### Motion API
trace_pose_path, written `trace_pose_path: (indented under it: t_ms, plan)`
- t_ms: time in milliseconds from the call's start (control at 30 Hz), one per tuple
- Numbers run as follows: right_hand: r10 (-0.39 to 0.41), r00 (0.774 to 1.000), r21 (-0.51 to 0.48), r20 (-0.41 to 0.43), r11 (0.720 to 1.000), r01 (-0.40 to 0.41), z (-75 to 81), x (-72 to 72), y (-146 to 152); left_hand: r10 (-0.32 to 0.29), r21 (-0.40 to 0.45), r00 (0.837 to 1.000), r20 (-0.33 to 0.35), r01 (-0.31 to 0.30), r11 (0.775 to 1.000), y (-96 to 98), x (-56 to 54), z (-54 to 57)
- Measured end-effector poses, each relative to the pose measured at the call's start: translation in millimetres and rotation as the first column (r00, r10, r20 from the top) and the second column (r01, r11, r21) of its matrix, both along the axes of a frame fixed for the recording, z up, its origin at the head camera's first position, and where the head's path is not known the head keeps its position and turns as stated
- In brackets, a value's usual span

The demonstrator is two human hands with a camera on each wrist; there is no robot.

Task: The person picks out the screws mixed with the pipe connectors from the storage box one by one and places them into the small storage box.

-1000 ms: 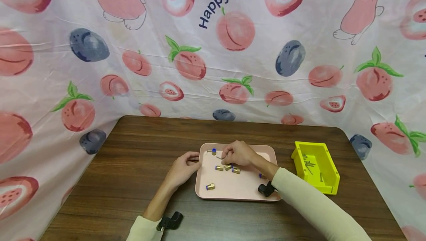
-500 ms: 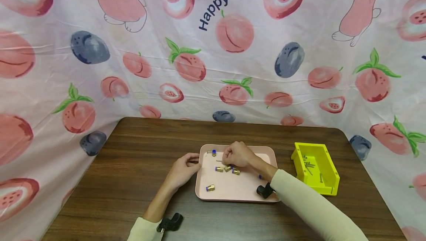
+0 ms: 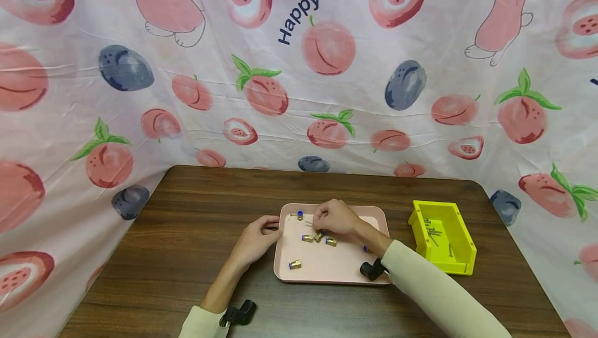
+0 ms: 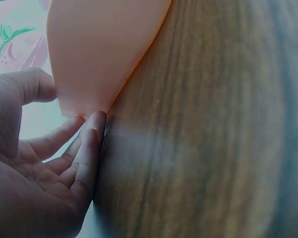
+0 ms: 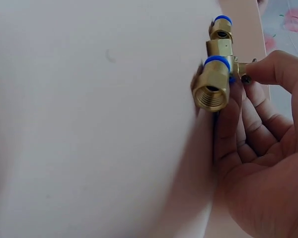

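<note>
My left hand (image 3: 257,237) rests its fingertips and thumb against the left edge of the pink tray (image 3: 327,270). In the left wrist view its loosely bent fingers (image 4: 92,141) touch the tray's outer wall (image 4: 104,54). Over the tray's far middle, my right hand (image 3: 338,217) pinches a small metal screw (image 3: 309,223) between thumb and fingers. In the right wrist view the screw is mostly hidden by the thumb, just beyond brass fittings (image 5: 212,91) with blue collars. Close by the hand on the tray lie brass fittings (image 3: 331,242) in a loose group.
Another fitting (image 3: 295,264) lies at the tray's near left, and one (image 3: 300,216) beside a screw at the far left. A blue-collared piece shows partly behind the right forearm. On the right stands a yellow bin (image 3: 462,229) with several screws inside.
The screw at my right fingertips has turned from lying level to a slant. The middle fitting by the hand has shifted slightly. My left hand has stayed at the tray edge.
</note>
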State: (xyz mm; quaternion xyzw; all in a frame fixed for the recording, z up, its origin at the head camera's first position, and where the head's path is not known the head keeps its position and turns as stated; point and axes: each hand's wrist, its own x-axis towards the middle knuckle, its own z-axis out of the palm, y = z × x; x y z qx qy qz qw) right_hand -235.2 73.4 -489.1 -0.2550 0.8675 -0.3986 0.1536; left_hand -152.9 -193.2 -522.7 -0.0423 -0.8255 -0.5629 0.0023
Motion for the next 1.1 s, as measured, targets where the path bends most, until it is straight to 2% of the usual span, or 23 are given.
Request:
trace_pose_path:
  t_ms: [100, 133, 167, 300, 400, 500, 767, 1100]
  plan:
    - [-0.018, 0.996, -0.072, 0.085, 0.997, 0.024, 0.6, 1.6, 0, 0.004, 0.004, 1.0, 0.021, -0.004, 1.0, 0.3, 0.3, 1.1]
    - [-0.022, 0.991, -0.109, 0.128, 0.993, 0.036, 1.0, 2.1, 0, 0.022, 0.002, 0.999, 0.049, -0.022, 1.0, 3.0, 2.6, 7.0]
    - [-0.024, 0.985, -0.146, 0.172, 0.988, 0.05, 1.3, 2.4, 0, 0.037, 0.003, 0.997, 0.073, -0.037, 0.999, 4.5, 3.9, 10.9]
    - [-0.014, 0.945, -0.29, 0.326, 0.95, 0.114, 3.7, 2.6, 0, 0.051, -0.008, 0.993, 0.107, -0.051, 0.999, 5.7, 3.7, 10.8]
    - [0.002, 0.931, -0.339, 0.366, 0.932, 0.131, 6.0, 1.1, 0, 0.054, -0.014, 0.992, 0.112, -0.053, 0.998, 6.5, 3.9, 11.8]
    - [0.012, 0.93, -0.352, 0.369, 0.927, 0.128, 9.7, -1.1, 2, 0.057, -0.016, 0.992, 0.112, -0.056, 0.998, 6.9, 3.6, 12.9]
    - [0.006, 0.946, -0.345, 0.325, 0.932, 0.113, 26.8, -3.8, 11, 0.058, -0.016, 0.992, 0.109, -0.057, 0.998, 5.9, 1.3, 13.0]
    - [0.019, 0.931, -0.46, 0.364, 0.873, 0.162, 43.7, 0.6, 25, 0.053, -0.004, 0.992, 0.115, -0.053, 0.999, 5.3, 0.8, 13.0]
